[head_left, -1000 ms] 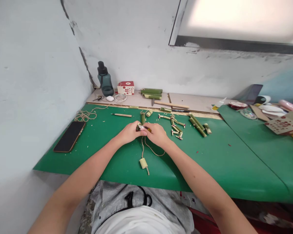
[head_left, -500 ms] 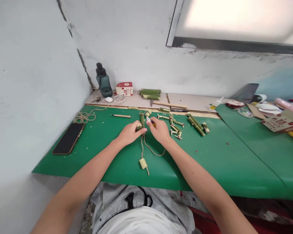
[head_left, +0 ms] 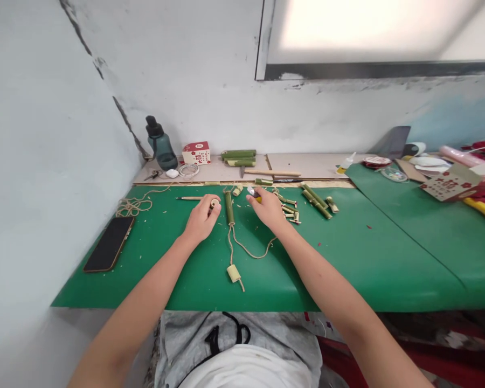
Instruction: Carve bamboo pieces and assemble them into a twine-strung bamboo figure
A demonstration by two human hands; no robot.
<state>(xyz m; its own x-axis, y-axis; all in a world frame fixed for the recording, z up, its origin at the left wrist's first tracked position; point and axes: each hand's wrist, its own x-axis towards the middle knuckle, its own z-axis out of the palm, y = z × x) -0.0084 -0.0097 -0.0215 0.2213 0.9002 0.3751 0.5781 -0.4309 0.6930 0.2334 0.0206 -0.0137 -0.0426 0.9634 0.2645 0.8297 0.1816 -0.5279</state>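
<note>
My left hand (head_left: 202, 218) is closed round a short bamboo piece (head_left: 214, 203), its hollow end turned up. In my right hand (head_left: 268, 209) is a utility knife (head_left: 254, 194) with a yellow and dark handle, its tip pointing up and left. Between the hands a green bamboo tube (head_left: 229, 208) lies on the table, with twine (head_left: 248, 253) coming out of its near end. One strand runs through a pale short bamboo bead (head_left: 233, 273) near the table's front. Behind the tube lies another short bamboo piece (head_left: 237, 190). My right hand partly hides a jointed bamboo figure (head_left: 289, 203).
A phone (head_left: 109, 244) and tangled twine (head_left: 132, 205) lie at left. Along the back are a water bottle (head_left: 161, 144), a small box (head_left: 196, 153), bamboo lengths (head_left: 239, 154) and a hammer (head_left: 272, 172). Cut bamboo tubes (head_left: 316, 201) lie right of my right hand.
My hands have drawn apart, the left with the bamboo piece and the right with the knife. The green tube between them now shows fully. The camera view has shifted slightly.
</note>
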